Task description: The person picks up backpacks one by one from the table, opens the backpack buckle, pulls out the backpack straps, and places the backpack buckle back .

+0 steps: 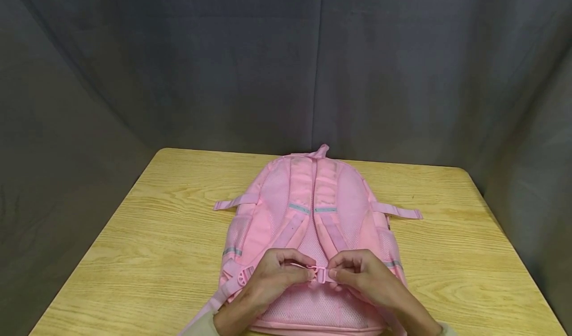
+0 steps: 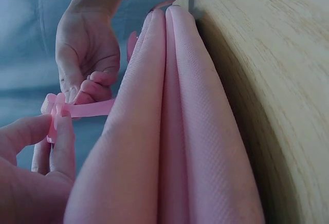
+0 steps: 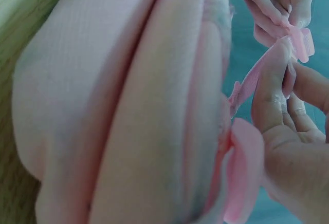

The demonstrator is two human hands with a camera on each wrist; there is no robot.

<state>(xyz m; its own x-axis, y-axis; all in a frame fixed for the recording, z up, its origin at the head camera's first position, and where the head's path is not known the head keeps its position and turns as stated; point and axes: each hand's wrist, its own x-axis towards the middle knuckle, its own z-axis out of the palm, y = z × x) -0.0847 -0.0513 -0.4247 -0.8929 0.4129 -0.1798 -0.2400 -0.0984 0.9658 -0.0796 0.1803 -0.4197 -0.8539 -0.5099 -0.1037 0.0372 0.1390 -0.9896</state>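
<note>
A pink backpack (image 1: 313,308) lies on the table with its shoulder straps facing up. Over its lower middle, both hands meet at a small pink plastic buckle (image 1: 321,275). My left hand (image 1: 279,271) pinches the buckle between thumb and fingers, as the left wrist view also shows. Close beside it, my right hand (image 1: 364,274) pinches the thin pink strap (image 2: 92,109) that runs into the buckle. In the right wrist view the strap (image 3: 252,80) stretches from the bag to the fingertips. Fingers partly hide the buckle.
Two short side straps (image 1: 397,210) stick out from the bag onto the wooden table (image 1: 147,236). At the bag's lower left, another webbing strap with a round pink adjuster (image 1: 243,276) trails toward the front. A dark grey curtain (image 1: 223,68) hangs behind the table.
</note>
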